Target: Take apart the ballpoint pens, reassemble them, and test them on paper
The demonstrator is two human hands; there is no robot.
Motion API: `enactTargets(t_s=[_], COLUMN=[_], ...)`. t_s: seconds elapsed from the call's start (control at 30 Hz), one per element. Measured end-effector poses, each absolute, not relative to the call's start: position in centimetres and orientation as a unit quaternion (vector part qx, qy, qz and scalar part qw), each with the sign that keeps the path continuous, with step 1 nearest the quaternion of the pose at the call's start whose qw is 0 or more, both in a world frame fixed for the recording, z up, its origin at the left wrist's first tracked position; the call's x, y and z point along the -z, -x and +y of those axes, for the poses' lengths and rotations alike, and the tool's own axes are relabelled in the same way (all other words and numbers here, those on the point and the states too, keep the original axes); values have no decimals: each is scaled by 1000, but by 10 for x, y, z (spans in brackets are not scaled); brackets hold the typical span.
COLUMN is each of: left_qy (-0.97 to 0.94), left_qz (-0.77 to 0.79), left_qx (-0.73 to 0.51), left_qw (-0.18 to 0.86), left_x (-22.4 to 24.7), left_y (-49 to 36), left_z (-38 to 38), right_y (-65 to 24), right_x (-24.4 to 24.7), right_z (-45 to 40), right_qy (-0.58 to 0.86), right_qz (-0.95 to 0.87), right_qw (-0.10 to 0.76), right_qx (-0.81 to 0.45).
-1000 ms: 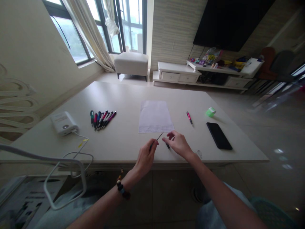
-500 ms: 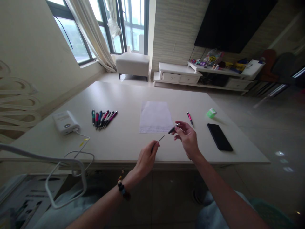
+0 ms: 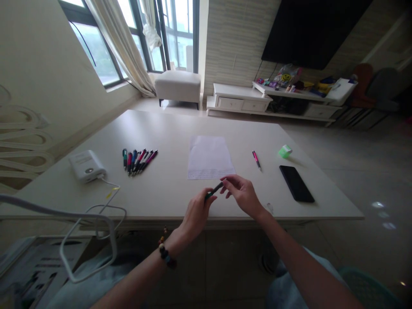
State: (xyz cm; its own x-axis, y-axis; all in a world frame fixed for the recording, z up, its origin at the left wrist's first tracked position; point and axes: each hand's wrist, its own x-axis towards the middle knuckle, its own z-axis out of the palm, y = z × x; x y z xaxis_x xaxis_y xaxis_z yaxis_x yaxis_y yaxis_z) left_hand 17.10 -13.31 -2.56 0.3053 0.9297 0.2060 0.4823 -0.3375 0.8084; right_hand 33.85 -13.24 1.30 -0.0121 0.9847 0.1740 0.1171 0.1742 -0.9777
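Note:
My left hand (image 3: 196, 213) is shut on a dark pen (image 3: 215, 189) with a green band near its lower end. The pen's far end reaches the fingertips of my right hand (image 3: 241, 194), which pinch it. Both hands hover over the white table (image 3: 161, 197), just below a sheet of paper (image 3: 209, 157) with small handwriting along its near edge. To the left lies a row of several pens (image 3: 138, 161). A single pink pen (image 3: 256, 159) lies to the right of the paper.
A black phone (image 3: 296, 183) and a green eraser (image 3: 285, 151) lie on the table's right side. A white power bank (image 3: 86, 166) with a cable sits at the left. A white cable loop (image 3: 93, 212) hangs over the near edge. A small clear object (image 3: 269, 208) lies near my right wrist.
My right hand has moved left, bringing the black barrel to my left hand. The thin refill held apart earlier no longer shows, and one dark pen now spans both hands.

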Motion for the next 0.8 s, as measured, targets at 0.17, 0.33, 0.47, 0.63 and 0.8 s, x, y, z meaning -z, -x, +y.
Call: enactTargets(t_s=[0.17, 0.33, 0.47, 0.63, 0.8], left_qy=[-776, -818, -834, -853, -867], left_qz=[466, 449, 444, 424, 403], left_qx=[-338, -315, -298, -297, -294], left_qw=[258, 174, 133, 63, 11], left_x=[23, 20, 18, 19, 19], left_y=[-163, -158, -158, -156, -152], left_z=[-129, -127, -129, -128, -126], right_y=[-346, -348, -348, -349, -346], right_x=[-20, -28, -28, -23, -11], right_z=[-137, -140, -142, -142, -142], right_qy=[519, 530, 531, 542, 552], right_qz=[-648, -679, -676, -677, -652], right_qw=[421, 383, 389, 361, 356], right_qx=[-365, -332, -330, -343, -379])
